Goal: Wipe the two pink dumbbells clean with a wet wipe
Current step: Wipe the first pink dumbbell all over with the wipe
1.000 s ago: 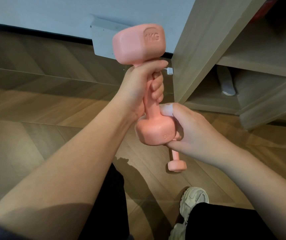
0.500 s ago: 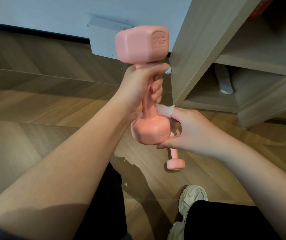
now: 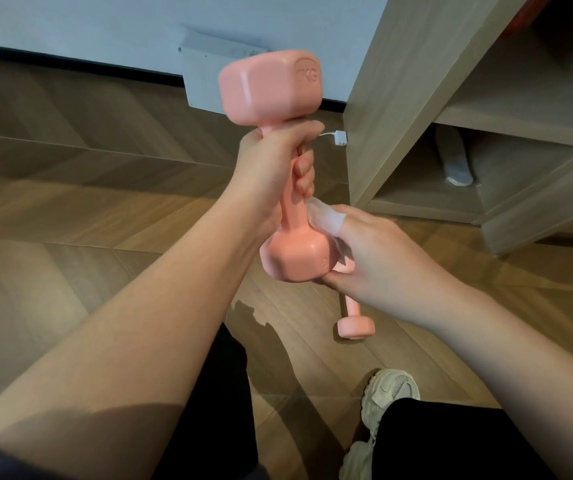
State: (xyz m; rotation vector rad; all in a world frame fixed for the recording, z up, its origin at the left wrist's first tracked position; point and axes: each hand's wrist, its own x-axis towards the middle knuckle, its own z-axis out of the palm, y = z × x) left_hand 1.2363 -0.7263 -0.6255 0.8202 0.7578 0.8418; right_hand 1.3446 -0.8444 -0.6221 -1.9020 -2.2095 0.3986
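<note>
Left hand [image 3: 271,168] wraps the smooth round handle of one pink dumbbell [image 3: 271,84], held upright in mid-air, its blocky heads round-edged. Right hand [image 3: 375,258] pinches a thin white wet wipe [image 3: 325,214] against the lower head. Two dumbbells total: the second dumbbell [image 3: 356,325] lies on the herringbone wood floor [image 3: 105,202] below, open floor to the left, wooden cabinet [image 3: 399,98] to the right.

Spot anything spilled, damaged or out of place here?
Nothing damaged or spilled. The left hand grips one dumbbell upright while the right hand presses the wet wipe on its lower head. The second dumbbell lies on the floor near the shoe: possible trip hazard.
</note>
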